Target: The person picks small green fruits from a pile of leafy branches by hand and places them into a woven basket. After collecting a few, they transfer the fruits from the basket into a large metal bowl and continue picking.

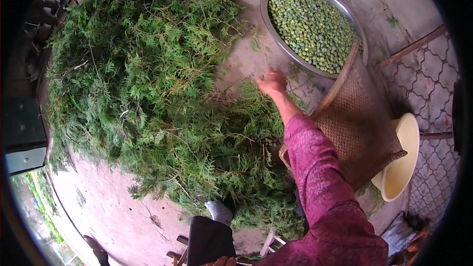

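My right arm, in a pink patterned sleeve, reaches forward over cut conifer branches [177,66] heaped on the floor. My right hand [273,81] is blurred, with fingers apart and nothing visible in it. It hovers between the green heap and an oval metal basin [264,14] full of small round green cones [310,26]. A woven basket [347,129] leans against the basin's near rim, partly behind my sleeve. At the bottom edge only the fingers of my left hand [223,261] show, near dark cloth [210,240] over my leg; the rest is cut off.
A cream plastic basin [402,159] stands tilted behind the basket. Patterned paving [432,77] lies to the right. Wooden stool legs [179,253] show at the bottom, and a green and white box-like object [26,136] stands at the left edge.
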`<act>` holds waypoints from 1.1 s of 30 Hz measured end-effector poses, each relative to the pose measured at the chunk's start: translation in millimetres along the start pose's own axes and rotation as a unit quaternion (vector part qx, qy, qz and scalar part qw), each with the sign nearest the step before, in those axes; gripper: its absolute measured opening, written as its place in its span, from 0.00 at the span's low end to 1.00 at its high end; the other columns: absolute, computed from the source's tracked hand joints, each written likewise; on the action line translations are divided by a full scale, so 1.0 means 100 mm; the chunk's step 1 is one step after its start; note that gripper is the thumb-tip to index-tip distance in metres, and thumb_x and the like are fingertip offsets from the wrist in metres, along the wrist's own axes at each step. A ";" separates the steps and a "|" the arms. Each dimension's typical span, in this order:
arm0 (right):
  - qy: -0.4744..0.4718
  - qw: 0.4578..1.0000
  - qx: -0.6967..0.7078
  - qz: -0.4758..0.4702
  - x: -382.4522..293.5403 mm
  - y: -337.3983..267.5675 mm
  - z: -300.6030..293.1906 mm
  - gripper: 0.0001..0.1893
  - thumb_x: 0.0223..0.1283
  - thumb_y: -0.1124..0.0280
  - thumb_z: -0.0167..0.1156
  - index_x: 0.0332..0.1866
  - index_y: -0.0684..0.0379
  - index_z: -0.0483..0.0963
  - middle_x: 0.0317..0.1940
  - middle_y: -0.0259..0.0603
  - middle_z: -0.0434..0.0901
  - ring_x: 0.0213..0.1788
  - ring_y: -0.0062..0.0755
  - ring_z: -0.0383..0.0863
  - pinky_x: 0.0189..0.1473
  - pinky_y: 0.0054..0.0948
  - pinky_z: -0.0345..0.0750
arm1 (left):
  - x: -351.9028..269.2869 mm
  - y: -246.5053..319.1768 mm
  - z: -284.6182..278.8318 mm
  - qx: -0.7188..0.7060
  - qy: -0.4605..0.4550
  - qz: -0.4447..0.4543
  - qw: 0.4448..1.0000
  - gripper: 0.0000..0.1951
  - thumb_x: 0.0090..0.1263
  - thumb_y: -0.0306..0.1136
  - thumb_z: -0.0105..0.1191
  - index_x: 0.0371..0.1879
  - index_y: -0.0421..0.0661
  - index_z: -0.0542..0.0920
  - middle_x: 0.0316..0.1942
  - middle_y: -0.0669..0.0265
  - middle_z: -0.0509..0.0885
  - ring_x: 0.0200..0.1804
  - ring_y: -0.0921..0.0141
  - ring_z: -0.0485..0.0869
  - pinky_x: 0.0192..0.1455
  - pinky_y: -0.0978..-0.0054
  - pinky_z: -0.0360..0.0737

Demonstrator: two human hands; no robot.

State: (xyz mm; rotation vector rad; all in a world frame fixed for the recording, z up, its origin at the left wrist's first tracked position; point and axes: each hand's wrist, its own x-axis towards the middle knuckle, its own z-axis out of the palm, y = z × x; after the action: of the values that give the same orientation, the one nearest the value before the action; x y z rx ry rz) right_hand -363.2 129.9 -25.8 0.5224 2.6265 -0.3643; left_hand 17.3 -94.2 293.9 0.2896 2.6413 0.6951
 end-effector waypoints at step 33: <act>0.106 0.939 0.076 -0.319 -1.56 0.85 -0.92 0.08 0.59 0.69 0.55 0.31 0.60 0.66 0.20 0.42 0.75 0.21 0.35 0.77 0.25 0.35 0.73 | -0.20 0.39 0.00 -0.022 0.084 0.015 0.996 0.22 0.53 0.32 0.62 0.48 0.41 0.75 0.45 0.54 0.79 0.39 0.58 0.79 0.41 0.64 0.77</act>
State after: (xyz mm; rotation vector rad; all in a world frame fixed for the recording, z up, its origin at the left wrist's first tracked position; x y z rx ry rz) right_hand -230.9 189.2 112.5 -0.2900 2.9381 -0.7487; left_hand 39.6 -66.9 319.8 0.2698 2.7807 0.8182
